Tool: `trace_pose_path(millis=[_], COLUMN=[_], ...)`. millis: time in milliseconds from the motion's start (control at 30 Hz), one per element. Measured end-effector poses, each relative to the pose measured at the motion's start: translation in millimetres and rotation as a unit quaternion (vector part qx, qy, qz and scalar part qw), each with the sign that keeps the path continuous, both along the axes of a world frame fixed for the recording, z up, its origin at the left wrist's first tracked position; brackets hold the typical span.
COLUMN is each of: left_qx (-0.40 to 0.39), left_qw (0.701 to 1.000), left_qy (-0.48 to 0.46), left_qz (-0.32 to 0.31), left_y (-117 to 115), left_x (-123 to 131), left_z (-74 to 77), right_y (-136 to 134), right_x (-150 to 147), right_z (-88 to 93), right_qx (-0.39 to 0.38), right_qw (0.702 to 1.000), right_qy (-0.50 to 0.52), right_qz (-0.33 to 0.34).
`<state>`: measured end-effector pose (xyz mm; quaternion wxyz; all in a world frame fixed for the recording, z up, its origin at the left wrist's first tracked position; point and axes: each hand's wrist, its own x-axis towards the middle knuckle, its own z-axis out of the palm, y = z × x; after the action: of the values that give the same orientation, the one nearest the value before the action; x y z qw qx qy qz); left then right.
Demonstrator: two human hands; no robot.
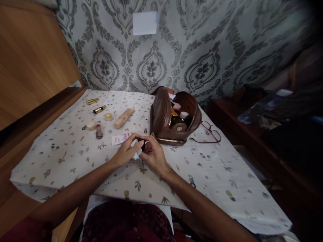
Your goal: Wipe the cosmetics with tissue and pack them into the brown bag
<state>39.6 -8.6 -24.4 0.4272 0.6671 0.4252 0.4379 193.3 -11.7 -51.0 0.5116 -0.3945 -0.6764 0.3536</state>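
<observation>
My left hand (128,150) and my right hand (155,156) meet above the near middle of the table, fingers closed. Between them is a small round black item (143,145), partly covered by my fingers; its kind cannot be made out. A crumpled white tissue (136,154) shows under my left thumb, against the black item. Just behind my left hand lies a white and pink tube (120,138). To the right and behind my hands stands an unzipped brown cosmetic bag (161,116), with several items inside, among them a white-capped container (184,115).
On the cloth-covered table (83,161) lie a beige tube (124,117), a lipstick (99,131), two small jars (108,116), a black and gold tube (99,109) and a gold one (92,101). Red-framed glasses (214,135) rest right of the bag. A wooden panel (35,60) borders the left.
</observation>
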Motion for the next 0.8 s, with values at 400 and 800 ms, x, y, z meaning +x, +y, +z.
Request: trace_pose_path(millis=[400, 800], left_qx=[-0.082, -0.206], left_qw=[0.994, 0.976], left_qy=[-0.020, -0.058], left_qz=[0.073, 0.032], left_y=[2.6, 8.2], left_x=[-4.4, -7.6], left_z=[4.2, -2.5], right_y=[-1.6, 3.8], right_x=[-1.3, 3.8], right_z=[2.9, -1.9], right_qx=[-0.050, 0.037], right_qw=[0.995, 0.998], right_qy=[0.041, 0.002], right_qz=[0.077, 0.059])
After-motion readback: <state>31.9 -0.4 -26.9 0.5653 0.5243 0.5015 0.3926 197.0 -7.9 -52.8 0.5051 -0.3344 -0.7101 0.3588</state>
